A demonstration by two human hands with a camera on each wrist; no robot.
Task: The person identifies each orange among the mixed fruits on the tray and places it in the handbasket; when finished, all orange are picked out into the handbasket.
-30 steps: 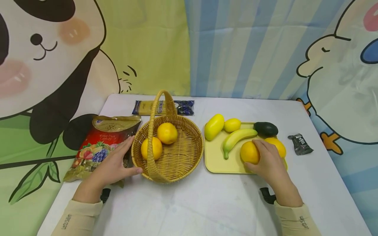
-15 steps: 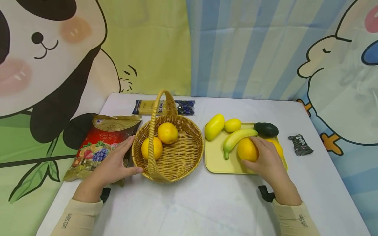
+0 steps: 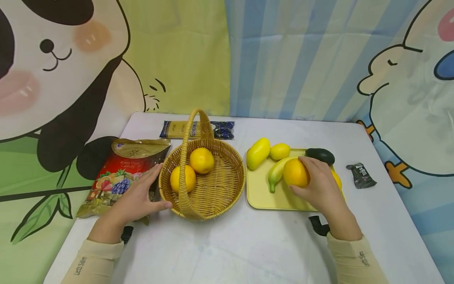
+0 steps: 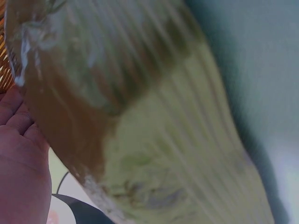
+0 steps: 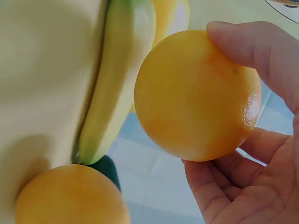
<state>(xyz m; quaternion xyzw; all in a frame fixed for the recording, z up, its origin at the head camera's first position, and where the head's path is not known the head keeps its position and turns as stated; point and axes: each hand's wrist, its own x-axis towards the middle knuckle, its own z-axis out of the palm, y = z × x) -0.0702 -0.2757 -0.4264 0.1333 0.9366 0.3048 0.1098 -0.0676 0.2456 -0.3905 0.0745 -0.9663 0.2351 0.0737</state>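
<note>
My right hand (image 3: 320, 187) grips an orange (image 3: 296, 172) between thumb and fingers, raised over the yellow tray (image 3: 262, 199); the right wrist view shows the orange (image 5: 196, 95) apart from the banana (image 5: 117, 84) behind it. Another orange (image 5: 72, 198) lies on the tray, mostly behind my hand in the head view. My left hand (image 3: 133, 197) has its fingers extended along the left side of the wicker basket (image 3: 225, 185), thumb at the rim. Inside the basket sit two oranges (image 3: 201, 160), one partly behind the handle.
A yellow mango (image 3: 258, 154), a lemon (image 3: 280, 151) and a dark green avocado (image 3: 320, 155) lie along the tray's far side. Left of the basket is a candy bag (image 3: 122, 169), behind it a pasta packet (image 3: 175, 129). A small black packet (image 3: 361, 176) lies far right.
The right hand has lifted the orange off the tray and shifted slightly left, so that it now overlaps the banana. The left hand stays by the basket.
</note>
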